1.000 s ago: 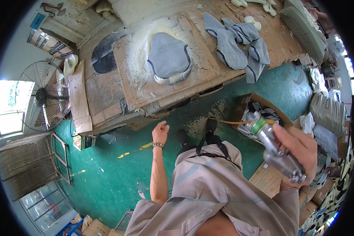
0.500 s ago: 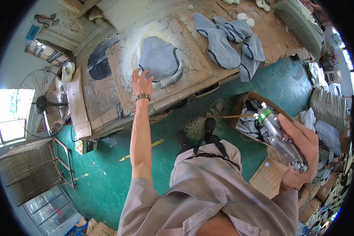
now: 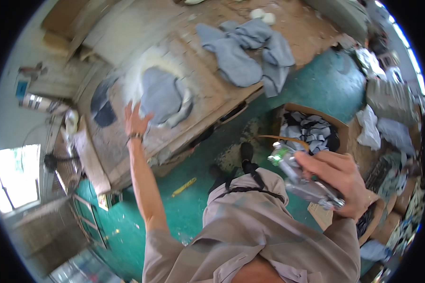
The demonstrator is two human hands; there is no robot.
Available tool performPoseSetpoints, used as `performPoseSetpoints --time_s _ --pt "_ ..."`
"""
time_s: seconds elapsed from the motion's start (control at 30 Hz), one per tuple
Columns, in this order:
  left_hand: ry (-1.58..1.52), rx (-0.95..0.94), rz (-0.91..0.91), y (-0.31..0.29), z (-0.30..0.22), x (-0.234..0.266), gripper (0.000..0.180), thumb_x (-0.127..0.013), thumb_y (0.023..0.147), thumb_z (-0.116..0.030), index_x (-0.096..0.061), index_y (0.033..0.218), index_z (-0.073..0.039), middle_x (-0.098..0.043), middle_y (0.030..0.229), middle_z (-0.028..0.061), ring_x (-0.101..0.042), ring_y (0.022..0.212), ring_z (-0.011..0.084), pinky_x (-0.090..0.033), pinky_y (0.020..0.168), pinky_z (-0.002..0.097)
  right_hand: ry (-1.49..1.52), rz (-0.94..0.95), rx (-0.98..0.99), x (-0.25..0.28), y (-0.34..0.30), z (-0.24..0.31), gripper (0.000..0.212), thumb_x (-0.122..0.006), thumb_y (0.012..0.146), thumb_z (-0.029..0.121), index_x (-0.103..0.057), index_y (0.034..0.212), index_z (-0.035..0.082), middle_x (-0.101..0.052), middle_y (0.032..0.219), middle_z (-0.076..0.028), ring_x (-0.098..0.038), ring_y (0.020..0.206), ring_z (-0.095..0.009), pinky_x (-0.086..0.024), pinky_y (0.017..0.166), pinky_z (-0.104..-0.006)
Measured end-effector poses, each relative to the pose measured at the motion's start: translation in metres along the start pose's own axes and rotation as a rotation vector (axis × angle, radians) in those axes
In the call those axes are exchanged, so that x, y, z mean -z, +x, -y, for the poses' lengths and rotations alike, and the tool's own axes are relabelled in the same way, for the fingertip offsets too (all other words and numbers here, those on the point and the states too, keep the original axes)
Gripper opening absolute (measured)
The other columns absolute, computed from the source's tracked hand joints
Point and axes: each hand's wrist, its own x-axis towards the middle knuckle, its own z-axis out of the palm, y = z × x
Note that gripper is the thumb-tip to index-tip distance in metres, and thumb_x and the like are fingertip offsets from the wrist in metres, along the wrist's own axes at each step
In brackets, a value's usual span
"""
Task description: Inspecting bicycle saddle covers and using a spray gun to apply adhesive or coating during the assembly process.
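Note:
My left hand is stretched over the workbench with its fingers spread, at the left edge of a grey fabric piece. Whether the fingertips touch the fabric, I cannot tell. That piece has a dark edging and a pale rolled part along its right side, and lies on a patch crusted with whitish residue. In my right hand is a metal spray gun with a green ring, held above the floor to the right of my body. A thin orange-brown hose shows behind the gun.
More grey fabric pieces lie heaped on the bench, some overhanging its front edge, beside white rounded pads. A cardboard box of grey and black pieces stands on the green floor. A dark flat piece and a fan are at left.
My left hand has shifted left off the grey piece's lower edge, fingers spread wider. The spray gun in my right hand has come left and lower. The whole view has turned somewhat.

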Motion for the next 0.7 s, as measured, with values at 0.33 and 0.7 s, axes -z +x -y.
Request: performPoseSetpoints --time_s 0.33,0.7 --pt "-0.004 0.029 -0.014 -0.009 -0.018 -0.007 0.021 -0.084 0.069 -0.022 -0.082 0.089 -0.015 -0.067 0.123 0.0017 -0.058 0.125 0.0223 -0.044 0.105 0.0445 0.076 0.021 0.079 0.009 0.013 -0.019 0.071 -0.079 0.076 0.018 -0.057 0.140 -0.006 -0.068 0.090 -0.011 -0.069 0.074 -0.028 -0.055 0.060 -0.0368" --pt "-0.136 0.010 0.021 0.027 0.010 0.020 0.016 -0.085 0.070 -0.021 -0.081 0.083 -0.013 -0.068 0.113 0.0007 -0.060 0.118 0.0227 -0.046 0.100 0.0417 0.022 0.141 0.112 -0.025 0.057 0.033 0.070 -0.079 0.075 0.016 -0.059 0.139 -0.004 -0.067 0.083 -0.009 -0.067 0.067 -0.025 -0.052 0.055 -0.0358"
